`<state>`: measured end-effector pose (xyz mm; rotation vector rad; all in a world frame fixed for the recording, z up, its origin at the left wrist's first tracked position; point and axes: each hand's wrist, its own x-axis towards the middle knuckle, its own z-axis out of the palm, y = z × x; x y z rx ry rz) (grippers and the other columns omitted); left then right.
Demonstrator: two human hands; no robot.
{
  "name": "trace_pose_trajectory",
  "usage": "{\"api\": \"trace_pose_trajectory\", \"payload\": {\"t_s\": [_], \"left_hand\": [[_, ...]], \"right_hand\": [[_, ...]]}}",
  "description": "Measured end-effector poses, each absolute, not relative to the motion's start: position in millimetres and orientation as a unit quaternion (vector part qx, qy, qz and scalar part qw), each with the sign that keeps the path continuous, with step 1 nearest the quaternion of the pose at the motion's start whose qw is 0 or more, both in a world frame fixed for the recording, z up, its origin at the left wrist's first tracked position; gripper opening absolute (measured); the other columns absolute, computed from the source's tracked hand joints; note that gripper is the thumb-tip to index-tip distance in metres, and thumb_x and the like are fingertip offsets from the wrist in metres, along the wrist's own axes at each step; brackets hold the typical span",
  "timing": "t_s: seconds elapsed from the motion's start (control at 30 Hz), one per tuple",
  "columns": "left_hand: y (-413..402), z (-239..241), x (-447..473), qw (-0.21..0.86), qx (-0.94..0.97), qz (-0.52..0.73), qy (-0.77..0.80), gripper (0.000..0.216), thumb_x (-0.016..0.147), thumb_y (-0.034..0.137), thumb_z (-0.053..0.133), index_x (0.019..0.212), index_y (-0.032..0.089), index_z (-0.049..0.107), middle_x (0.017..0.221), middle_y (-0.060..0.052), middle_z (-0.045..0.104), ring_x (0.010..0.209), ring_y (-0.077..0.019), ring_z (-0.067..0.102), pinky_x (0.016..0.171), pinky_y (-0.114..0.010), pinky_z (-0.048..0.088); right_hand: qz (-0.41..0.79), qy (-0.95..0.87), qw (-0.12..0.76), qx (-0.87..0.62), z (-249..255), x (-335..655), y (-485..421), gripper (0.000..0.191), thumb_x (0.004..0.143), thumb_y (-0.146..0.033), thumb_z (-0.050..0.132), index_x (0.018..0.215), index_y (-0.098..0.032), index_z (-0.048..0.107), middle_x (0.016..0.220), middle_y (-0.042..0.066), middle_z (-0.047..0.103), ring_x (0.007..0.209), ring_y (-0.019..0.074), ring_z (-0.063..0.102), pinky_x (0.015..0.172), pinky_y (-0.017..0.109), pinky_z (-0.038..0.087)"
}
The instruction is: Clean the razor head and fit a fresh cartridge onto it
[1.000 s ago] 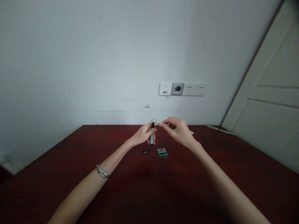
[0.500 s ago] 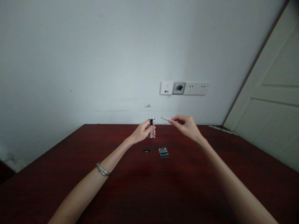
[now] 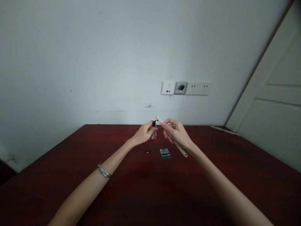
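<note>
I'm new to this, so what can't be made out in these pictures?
Head view:
Pale stick: middle hidden by the right hand.
Grey-and-black tool: handle partly hidden by the left hand.
Contact between tool and stick: too small to tell.
Clear case: contents too small to identify.
Black piece: details too small.
White door: cut off by the right edge.

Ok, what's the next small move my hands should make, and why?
I'd probably ease the pale stick in the right hand slightly toward the head of the small tool in the left hand: the stick's tip appears right by that head, whether touching I can't tell, and each hand grips its piece.
</note>
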<state>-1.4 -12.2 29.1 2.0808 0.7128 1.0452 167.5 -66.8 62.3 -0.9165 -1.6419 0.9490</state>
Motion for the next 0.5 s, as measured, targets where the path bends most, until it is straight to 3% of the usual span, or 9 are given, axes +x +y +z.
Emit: {"api": "trace_pose_trajectory", "payload": {"t_s": [0.5], "left_hand": [[-16,28,2,0.339,0.808,0.392,0.281,0.014,0.089,0.029,0.046,0.085,0.016,0.044,0.060,0.000,0.061,0.049,-0.0118,0.059,0.052,-0.023,0.047]], "right_hand": [[0.444,-0.648,0.486,-0.384,66,165,-68,0.030,0.077,-0.048,0.057,0.072,-0.020,0.046,0.042,-0.006,0.054,0.026,0.0080,0.041,0.025,0.017,0.030]]}}
